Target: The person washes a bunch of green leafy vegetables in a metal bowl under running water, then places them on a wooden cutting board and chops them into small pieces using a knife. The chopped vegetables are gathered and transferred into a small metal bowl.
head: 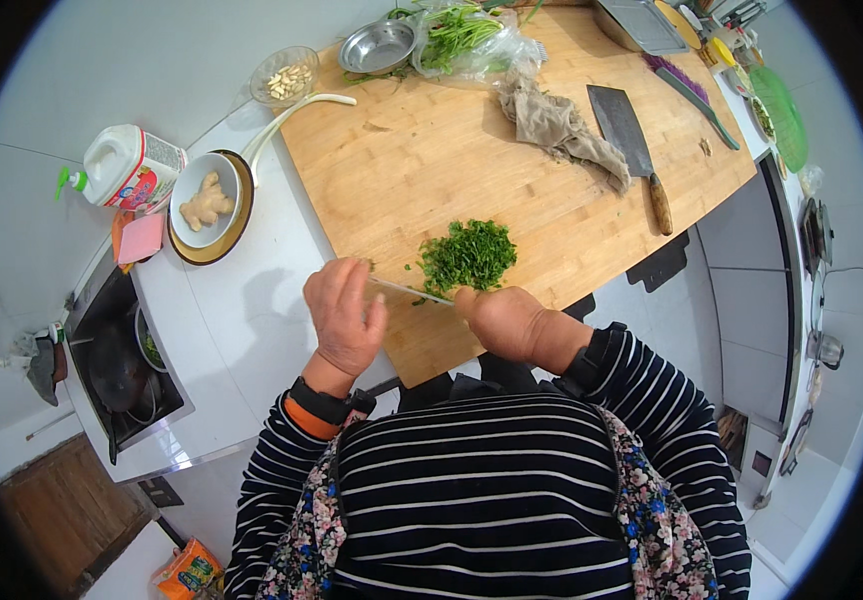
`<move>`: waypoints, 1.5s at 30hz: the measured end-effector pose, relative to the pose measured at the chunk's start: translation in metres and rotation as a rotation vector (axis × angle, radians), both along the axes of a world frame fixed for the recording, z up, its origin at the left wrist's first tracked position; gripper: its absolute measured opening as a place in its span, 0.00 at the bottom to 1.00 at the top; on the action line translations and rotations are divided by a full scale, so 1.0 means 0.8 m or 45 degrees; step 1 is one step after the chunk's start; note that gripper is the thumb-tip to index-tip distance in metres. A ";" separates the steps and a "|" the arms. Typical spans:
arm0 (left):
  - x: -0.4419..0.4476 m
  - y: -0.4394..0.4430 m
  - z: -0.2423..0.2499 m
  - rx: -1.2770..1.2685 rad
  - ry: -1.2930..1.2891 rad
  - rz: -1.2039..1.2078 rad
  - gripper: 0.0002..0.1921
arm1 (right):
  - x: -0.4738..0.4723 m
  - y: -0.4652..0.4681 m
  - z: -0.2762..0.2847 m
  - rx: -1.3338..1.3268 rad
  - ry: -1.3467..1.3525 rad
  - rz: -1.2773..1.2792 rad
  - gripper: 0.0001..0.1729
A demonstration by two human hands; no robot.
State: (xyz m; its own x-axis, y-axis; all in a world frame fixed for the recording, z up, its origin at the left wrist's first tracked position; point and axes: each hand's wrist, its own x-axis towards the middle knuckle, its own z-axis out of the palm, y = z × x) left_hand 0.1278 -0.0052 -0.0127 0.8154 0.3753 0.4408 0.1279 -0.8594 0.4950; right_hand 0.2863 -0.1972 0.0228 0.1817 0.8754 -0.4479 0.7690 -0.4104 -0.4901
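Observation:
My right hand (506, 319) grips a knife (410, 290), seen nearly edge-on as a thin pale line. The handle is hidden in my fist. My left hand (345, 315) is at the blade's far end, thumb apart from the fingers; whether the fingertips touch the blade is hard to see. Just beyond the blade, a pile of finely chopped green herbs (469, 255) lies on a large wooden cutting board (401, 172). A few loose bits sit around the pile.
A cleaver (619, 124) and crumpled grey cloth (551, 124) lie farther back on the board. Leafy greens in a plastic bag (461, 37) and a metal bowl (377, 46) are behind. At left are garlic in a glass bowl (260, 79), ginger (208, 201) in a white bowl, and a sink (165, 409).

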 end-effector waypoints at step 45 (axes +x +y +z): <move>0.070 -0.058 -0.051 -0.004 0.079 -0.146 0.07 | 0.113 -0.045 0.017 0.151 -0.549 -0.012 0.06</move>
State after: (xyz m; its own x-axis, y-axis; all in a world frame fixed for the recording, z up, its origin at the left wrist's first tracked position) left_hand 0.1840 -0.0520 -0.0531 0.8787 0.2795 0.3869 0.0596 -0.8685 0.4922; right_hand 0.3770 -0.2335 0.0363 0.3381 0.9137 -0.2257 0.9099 -0.3786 -0.1697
